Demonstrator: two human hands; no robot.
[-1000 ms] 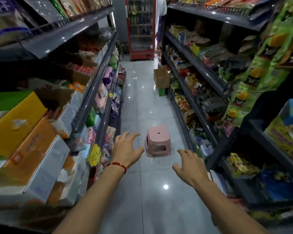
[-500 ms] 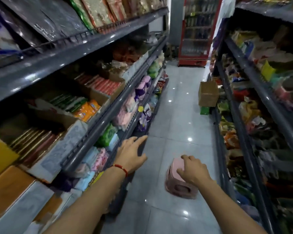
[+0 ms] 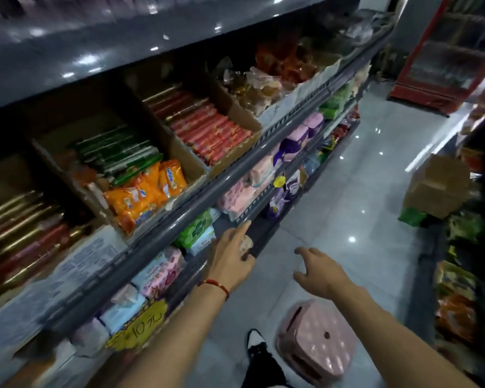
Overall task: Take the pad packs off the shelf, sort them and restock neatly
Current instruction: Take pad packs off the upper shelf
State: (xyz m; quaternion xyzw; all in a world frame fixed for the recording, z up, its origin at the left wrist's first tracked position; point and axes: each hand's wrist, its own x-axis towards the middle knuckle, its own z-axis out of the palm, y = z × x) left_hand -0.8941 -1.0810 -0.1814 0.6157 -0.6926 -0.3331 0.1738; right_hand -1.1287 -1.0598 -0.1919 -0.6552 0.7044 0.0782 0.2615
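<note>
Head view: both hands, left [image 3: 230, 259] and right [image 3: 318, 271], spread empty near the shelf rail [image 3: 252, 211]; a careless sweep could topple pad packs [image 3: 242, 191].

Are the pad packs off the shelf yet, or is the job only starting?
Only starting. Nothing looks done: the pink pad packs and green pack sit on the shelf. In hand: the left hand reaches toward them, fingers out, holding nothing; the right hand hovers open above the floor. The pink stool stands by the feet. Left: removing, sorting, restocking.
</note>
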